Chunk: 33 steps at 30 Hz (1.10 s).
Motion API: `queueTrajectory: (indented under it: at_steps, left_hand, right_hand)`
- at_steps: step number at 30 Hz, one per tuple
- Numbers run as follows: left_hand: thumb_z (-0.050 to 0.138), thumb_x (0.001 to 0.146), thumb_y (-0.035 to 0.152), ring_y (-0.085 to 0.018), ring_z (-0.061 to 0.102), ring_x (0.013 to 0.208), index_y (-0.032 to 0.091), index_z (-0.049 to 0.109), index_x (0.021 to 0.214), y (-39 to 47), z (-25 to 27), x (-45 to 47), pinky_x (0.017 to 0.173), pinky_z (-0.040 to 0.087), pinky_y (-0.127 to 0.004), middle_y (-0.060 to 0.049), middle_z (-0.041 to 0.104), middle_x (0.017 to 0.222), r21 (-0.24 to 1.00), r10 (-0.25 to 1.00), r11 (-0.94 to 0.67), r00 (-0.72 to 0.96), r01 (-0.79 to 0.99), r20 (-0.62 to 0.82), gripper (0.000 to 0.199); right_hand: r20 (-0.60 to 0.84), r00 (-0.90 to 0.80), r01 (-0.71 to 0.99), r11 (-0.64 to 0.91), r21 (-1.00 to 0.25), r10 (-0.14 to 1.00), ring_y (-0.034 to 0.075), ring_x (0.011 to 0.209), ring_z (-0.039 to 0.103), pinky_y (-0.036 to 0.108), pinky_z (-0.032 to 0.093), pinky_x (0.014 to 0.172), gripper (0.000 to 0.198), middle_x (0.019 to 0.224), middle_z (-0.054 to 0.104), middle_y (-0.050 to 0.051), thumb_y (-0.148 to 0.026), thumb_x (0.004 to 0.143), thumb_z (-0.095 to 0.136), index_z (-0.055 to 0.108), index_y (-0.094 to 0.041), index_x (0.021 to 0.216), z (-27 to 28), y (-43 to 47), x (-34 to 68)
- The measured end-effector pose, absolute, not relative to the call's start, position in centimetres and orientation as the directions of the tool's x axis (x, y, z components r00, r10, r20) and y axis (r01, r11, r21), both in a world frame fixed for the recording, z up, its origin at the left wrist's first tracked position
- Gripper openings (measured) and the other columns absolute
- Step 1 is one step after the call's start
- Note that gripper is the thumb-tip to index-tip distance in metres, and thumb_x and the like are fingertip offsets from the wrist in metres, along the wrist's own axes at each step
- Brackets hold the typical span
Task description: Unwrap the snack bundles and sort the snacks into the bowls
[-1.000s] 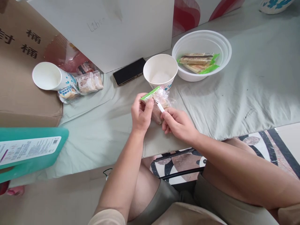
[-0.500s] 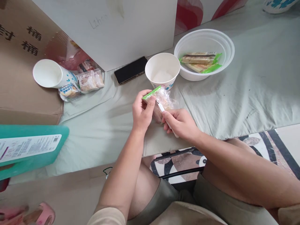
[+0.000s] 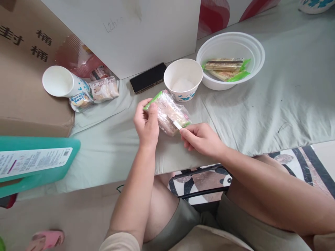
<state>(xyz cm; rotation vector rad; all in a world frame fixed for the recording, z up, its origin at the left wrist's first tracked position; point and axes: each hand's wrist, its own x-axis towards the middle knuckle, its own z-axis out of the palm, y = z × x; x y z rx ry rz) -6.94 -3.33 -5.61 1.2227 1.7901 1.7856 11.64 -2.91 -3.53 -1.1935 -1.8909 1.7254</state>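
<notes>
My left hand grips the green-edged end of a clear plastic snack packet, thumb on top. Pinched in my right hand is a small white utility knife, its dark tip against the packet's near right side. Whether the film is cut there I cannot tell. Just behind the packet stands a white paper bowl with blue print. To its right, a white plastic basin holds green-ended wrapped snacks.
A black phone lies left of the paper bowl. Farther left are a tipped paper cup, small wrapped snacks and a cardboard box. A teal container sits at the near left. A white box stands behind.
My left hand has moved left with the packet, which now shows more of its length. The knife has shifted from near my left thumb to the packet's right end.
</notes>
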Motion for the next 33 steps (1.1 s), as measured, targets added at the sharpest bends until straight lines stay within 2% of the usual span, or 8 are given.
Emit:
queueTrajectory:
  at_steps: [6, 10, 15, 18, 22, 24, 28, 33]
  left_hand:
    - [0.064, 0.084, 0.066, -0.016, 0.064, 0.088, 0.022, 0.061, 0.099, -2.9, -5.9, -9.7, 0.077, 0.052, -0.027, -0.003, 0.065, 0.093, 0.944, 0.612, -0.213, -0.719, 0.253, 0.331, 0.046]
    - [0.059, 0.083, 0.070, -0.019, 0.066, 0.102, 0.026, 0.055, 0.090, -2.7, -6.7, -12.2, 0.081, 0.056, -0.030, -0.003, 0.066, 0.094, 0.965, 0.628, -0.250, -0.745, 0.078, 0.223, 0.045]
    - [0.068, 0.080, 0.060, -0.016, 0.066, 0.090, 0.026, 0.050, 0.091, -3.2, -6.3, -10.9, 0.067, 0.055, -0.028, 0.000, 0.065, 0.091, 0.994, 0.671, -0.096, -0.740, -0.042, 0.033, 0.041]
    - [0.076, 0.073, 0.048, -0.013, 0.063, 0.073, 0.025, 0.047, 0.088, -3.7, -5.5, -8.9, 0.058, 0.051, -0.024, 0.003, 0.062, 0.084, 0.992, 0.807, 0.100, -0.576, -0.082, -0.129, 0.040]
    - [0.071, 0.080, 0.041, -0.010, 0.049, 0.056, 0.023, 0.043, 0.070, -4.0, -5.2, -8.1, 0.050, 0.042, -0.021, 0.005, 0.047, 0.064, 0.974, 0.875, 0.199, -0.468, 0.107, -0.128, 0.036]
    - [0.072, 0.080, 0.036, -0.009, 0.048, 0.056, 0.022, 0.049, 0.071, -3.9, -5.4, -8.4, 0.049, 0.040, -0.022, 0.003, 0.051, 0.068, 0.958, 0.877, 0.167, -0.480, 0.232, -0.037, 0.028]
    - [0.074, 0.074, 0.021, -0.012, 0.058, 0.074, 0.022, 0.065, 0.089, -3.9, -5.8, -8.7, 0.060, 0.047, -0.023, -0.003, 0.064, 0.096, 0.900, 0.917, 0.096, -0.389, 0.426, 0.086, 0.018]
    - [0.071, 0.076, 0.022, -0.013, 0.058, 0.075, 0.021, 0.070, 0.099, -4.4, -5.1, -7.7, 0.067, 0.048, -0.026, -0.003, 0.064, 0.095, 0.846, 0.994, 0.010, -0.095, 0.533, 0.049, 0.022]
  right_hand:
    - [-0.290, -0.611, 0.410, -0.018, -0.912, 0.736, 0.013, 0.050, 0.057, 0.027, 0.040, 0.054, 0.048, 0.054, 0.064, 0.001, -0.049, 0.096, 0.048, 0.054, -0.020, 0.058, -3.4, -3.0, 11.6]
    - [-0.303, -0.616, 0.410, -0.033, -0.912, 0.727, 0.013, 0.050, 0.055, 0.028, 0.037, 0.052, 0.047, 0.056, 0.061, 0.000, -0.050, 0.096, 0.047, 0.056, -0.020, 0.060, -3.2, -2.3, 12.4]
    - [0.006, -0.421, 0.579, 0.274, -0.768, 0.907, 0.016, 0.057, 0.049, 0.032, 0.030, 0.056, 0.033, 0.062, 0.054, 0.002, -0.045, 0.091, 0.057, 0.065, -0.021, 0.069, -3.4, -0.1, 14.8]
    - [0.085, -0.301, 0.713, 0.283, -0.641, 0.950, 0.019, 0.062, 0.051, 0.033, 0.032, 0.057, 0.027, 0.072, 0.056, 0.005, -0.047, 0.086, 0.065, 0.073, -0.022, 0.079, -4.3, 1.4, 16.4]
    - [0.198, -0.149, 0.832, 0.231, -0.504, 0.969, 0.027, 0.078, 0.060, 0.036, 0.043, 0.066, 0.027, 0.082, 0.063, 0.008, -0.047, 0.084, 0.068, 0.075, -0.022, 0.091, -5.2, 2.9, 18.3]
    - [0.265, -0.107, 0.860, 0.223, -0.459, 0.958, 0.031, 0.090, 0.063, 0.042, 0.048, 0.075, 0.026, 0.093, 0.068, 0.012, -0.041, 0.085, 0.065, 0.075, -0.020, 0.098, -5.2, 3.2, 18.6]
    - [0.311, -0.307, 0.731, 0.432, -0.528, 0.899, 0.033, 0.105, 0.065, 0.046, 0.050, 0.089, 0.026, 0.107, 0.070, 0.015, -0.032, 0.088, 0.058, 0.069, -0.020, 0.109, -4.7, 2.4, 17.5]
    - [0.279, -0.538, 0.497, 0.567, -0.657, 0.796, 0.031, 0.115, 0.062, 0.047, 0.049, 0.098, 0.045, 0.126, 0.067, 0.013, -0.023, 0.082, 0.058, 0.058, -0.024, 0.128, -4.8, 0.7, 15.2]
